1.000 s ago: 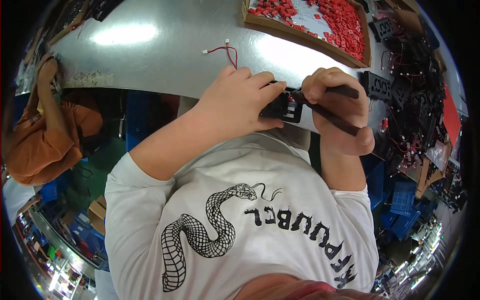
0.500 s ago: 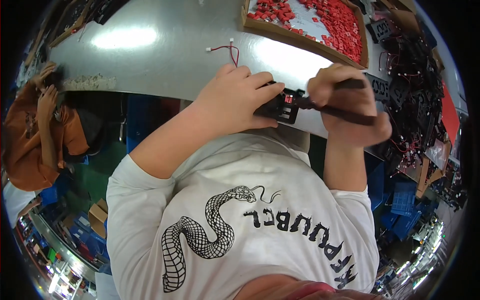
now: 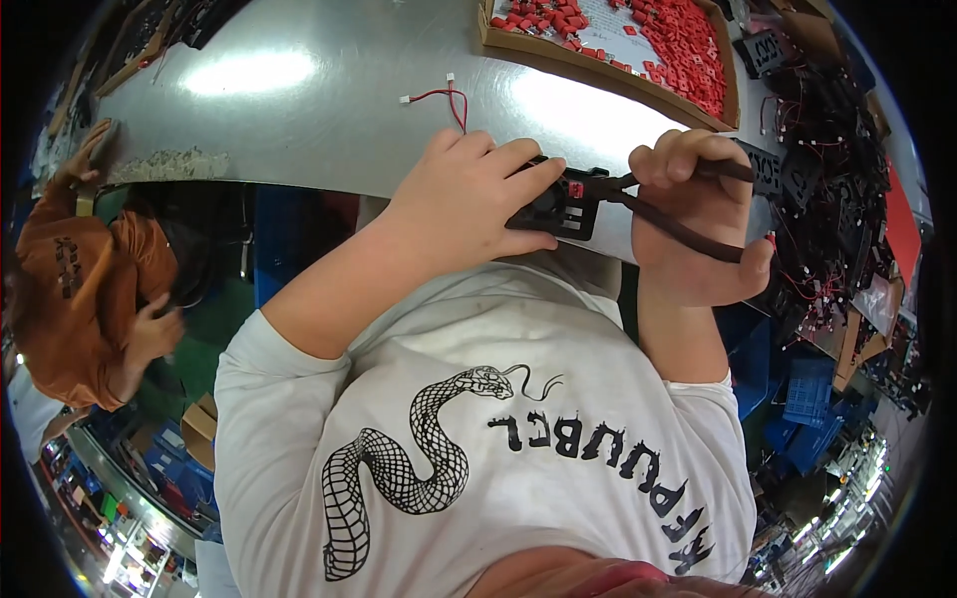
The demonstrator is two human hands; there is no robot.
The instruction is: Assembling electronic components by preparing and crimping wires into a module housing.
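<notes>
My left hand (image 3: 478,194) is closed on a flat black plastic housing (image 3: 576,221) at the table's near edge, its thumb along the near side. A small red part (image 3: 575,189) sits in the housing's right end. My right hand (image 3: 693,224) grips dark-handled pliers (image 3: 678,227), with the handles spread apart. The pliers' jaws meet the housing's right end beside the red part; whether they pinch anything is too small to tell. From behind my left hand, red and black wires (image 3: 459,100) with white connectors stretch across the metal tabletop.
A cardboard tray (image 3: 598,70) of small red parts stands at the far right of the metal table (image 3: 329,120). Black housings and wires (image 3: 817,199) are heaped along the right. At the far left sits a co-worker in an orange top (image 3: 75,289). Blue crates (image 3: 807,394) stand below.
My right hand has shifted slightly and its fingers have loosened, with the pliers' handles spread wider. My left hand stays on the housing. The co-worker's one hand has dropped lower.
</notes>
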